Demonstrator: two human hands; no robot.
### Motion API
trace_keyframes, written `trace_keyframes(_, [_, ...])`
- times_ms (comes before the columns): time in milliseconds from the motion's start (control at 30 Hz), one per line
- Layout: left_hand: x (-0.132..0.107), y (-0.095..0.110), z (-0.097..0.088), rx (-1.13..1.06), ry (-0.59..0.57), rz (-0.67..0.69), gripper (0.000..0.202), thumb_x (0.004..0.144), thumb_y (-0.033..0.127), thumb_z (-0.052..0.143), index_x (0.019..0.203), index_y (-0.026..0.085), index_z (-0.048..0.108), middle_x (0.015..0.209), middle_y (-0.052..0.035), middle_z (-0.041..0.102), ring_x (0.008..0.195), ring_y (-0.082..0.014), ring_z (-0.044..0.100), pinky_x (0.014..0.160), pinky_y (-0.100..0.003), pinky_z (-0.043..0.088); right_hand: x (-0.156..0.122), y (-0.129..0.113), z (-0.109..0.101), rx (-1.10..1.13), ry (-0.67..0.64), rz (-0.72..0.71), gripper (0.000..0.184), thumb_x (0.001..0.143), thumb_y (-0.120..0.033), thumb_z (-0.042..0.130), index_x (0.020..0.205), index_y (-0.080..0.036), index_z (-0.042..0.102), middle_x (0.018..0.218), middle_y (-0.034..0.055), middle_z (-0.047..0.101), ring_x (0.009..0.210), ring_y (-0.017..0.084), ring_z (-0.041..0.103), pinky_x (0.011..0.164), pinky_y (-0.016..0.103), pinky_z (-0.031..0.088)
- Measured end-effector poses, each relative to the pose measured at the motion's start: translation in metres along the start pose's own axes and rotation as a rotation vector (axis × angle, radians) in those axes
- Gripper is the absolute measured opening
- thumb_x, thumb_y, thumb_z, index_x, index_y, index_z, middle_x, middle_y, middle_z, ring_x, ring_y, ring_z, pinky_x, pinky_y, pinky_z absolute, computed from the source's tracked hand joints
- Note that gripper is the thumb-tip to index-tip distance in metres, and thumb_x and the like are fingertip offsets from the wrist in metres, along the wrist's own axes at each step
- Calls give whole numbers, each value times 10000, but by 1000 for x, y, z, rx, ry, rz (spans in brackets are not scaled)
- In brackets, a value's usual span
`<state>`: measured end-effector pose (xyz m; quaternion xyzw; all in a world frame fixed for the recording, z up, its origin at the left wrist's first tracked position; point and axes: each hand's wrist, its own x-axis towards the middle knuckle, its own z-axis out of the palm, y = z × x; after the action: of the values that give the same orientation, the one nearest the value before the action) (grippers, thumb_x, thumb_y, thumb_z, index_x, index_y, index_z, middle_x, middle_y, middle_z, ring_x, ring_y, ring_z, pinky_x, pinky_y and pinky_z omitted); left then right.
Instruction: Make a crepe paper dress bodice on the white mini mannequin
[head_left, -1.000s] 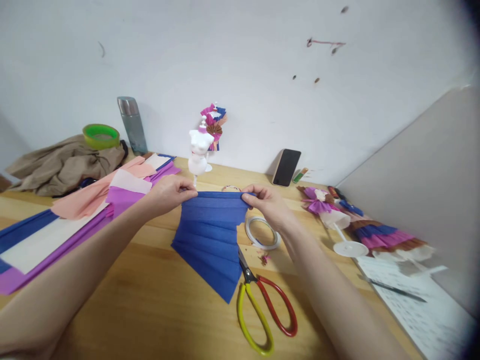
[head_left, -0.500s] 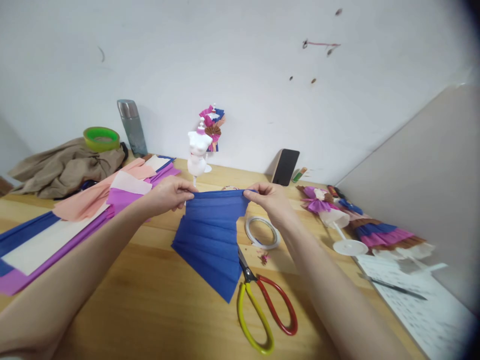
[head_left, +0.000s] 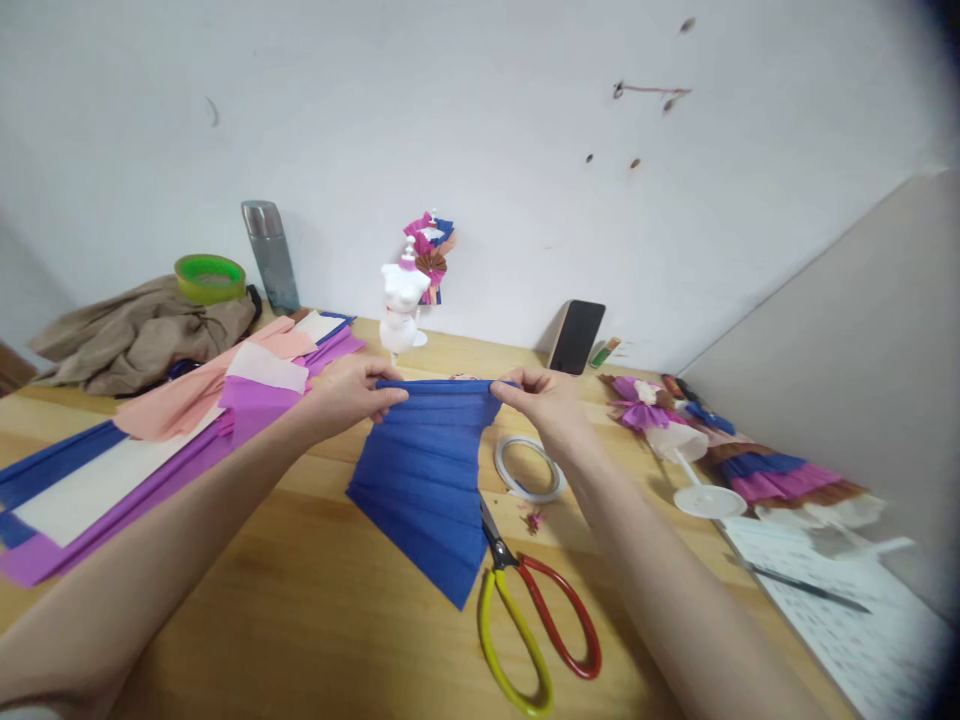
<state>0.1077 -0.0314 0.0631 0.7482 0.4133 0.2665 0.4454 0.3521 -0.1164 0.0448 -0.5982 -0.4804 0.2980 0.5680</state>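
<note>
A piece of blue crepe paper (head_left: 427, 480), folded along its top and creased lower down, is stretched between my hands above the table. My left hand (head_left: 360, 392) pinches the top edge at the left, thumb in front. At the right end of that edge, my right hand (head_left: 536, 400) pinches the paper the same way. Scissors (head_left: 501, 555) with one yellow and one red handle lie below, their blades partly under the paper. Just behind the paper stands a small white mannequin (head_left: 403, 300). A roll of white tape (head_left: 561, 480) rests beside my right wrist.
Coloured paper sheets (head_left: 172, 440), a brown cloth (head_left: 135, 340), green tape (head_left: 210, 280) and a bottle (head_left: 270, 260) occupy the left. Against the wall leans a phone (head_left: 577, 337). Paper-dressed figures (head_left: 787, 475) and a notebook (head_left: 847, 620) with a pen (head_left: 810, 585) are at the right.
My left thumb and fingers have shifted right along the paper's top edge, further over it. The right hand keeps its pinch. The whole view has drifted slightly.
</note>
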Motion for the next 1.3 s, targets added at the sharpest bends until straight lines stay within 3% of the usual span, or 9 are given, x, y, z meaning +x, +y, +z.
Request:
trace_keyframes(200, [-1, 7, 0, -70, 40, -75, 137, 648, 218, 717, 762, 183, 649, 476, 52, 602, 454, -134, 598, 510, -232, 481, -2, -1, 1, 17, 26, -20, 245, 576, -377, 812, 577, -192, 651, 547, -34, 568, 553, 114, 473, 582, 278, 366])
trace_keyframes(400, [-3, 3, -10, 168, -8, -13, 514, 576, 385, 816, 1059, 221, 759, 487, 62, 549, 504, -167, 574, 518, -257, 397, -3, -2, 2, -3, 43, -46, 232, 582, -385, 805, 610, -194, 676, 533, -41, 541, 536, 112, 445, 558, 278, 338])
trace_keyframes(600, [1, -3, -7, 232, 73, 108, 313, 618, 396, 785, 879, 223, 783, 575, 24, 610, 616, -179, 578, 573, -260, 392, -3, -2, 4, -10, 54, -59, 218, 570, -380, 792, 608, -194, 686, 529, -39, 527, 535, 115, 433, 560, 286, 325])
trace_keyframes(867, [3, -5, -5, 329, 154, 259, 54, 681, 250, 713, 715, 212, 729, 679, 13, 690, 625, -149, 572, 607, -256, 391, -5, -4, 4, -10, 45, -60, 214, 586, -379, 789, 628, -194, 690, 552, -30, 549, 543, 120, 451, 560, 287, 350])
trace_keyframes(967, [1, -3, -5, 237, 131, 192, 45, 687, 234, 694, 715, 205, 715, 560, 29, 634, 516, -129, 530, 530, -242, 380, -5, -6, 2, 9, 30, -62, 197, 590, -364, 783, 630, -192, 696, 584, -20, 590, 574, 122, 483, 585, 284, 375])
trace_keyframes(1067, [-1, 1, -5, 80, 78, 30, 119, 719, 224, 652, 815, 188, 712, 439, 50, 566, 417, -124, 501, 467, -231, 390, -4, -6, 0, 15, -9, -67, 207, 614, -381, 777, 652, -194, 699, 622, -13, 622, 598, 126, 512, 612, 287, 406])
trace_keyframes(1300, [-1, 3, -4, 6, 67, -92, 139, 715, 204, 617, 839, 170, 672, 445, 44, 585, 422, -134, 544, 495, -238, 448, -1, -2, 1, -27, 13, -31, 297, 574, -451, 803, 631, -191, 671, 546, -27, 567, 546, 114, 471, 561, 277, 385])
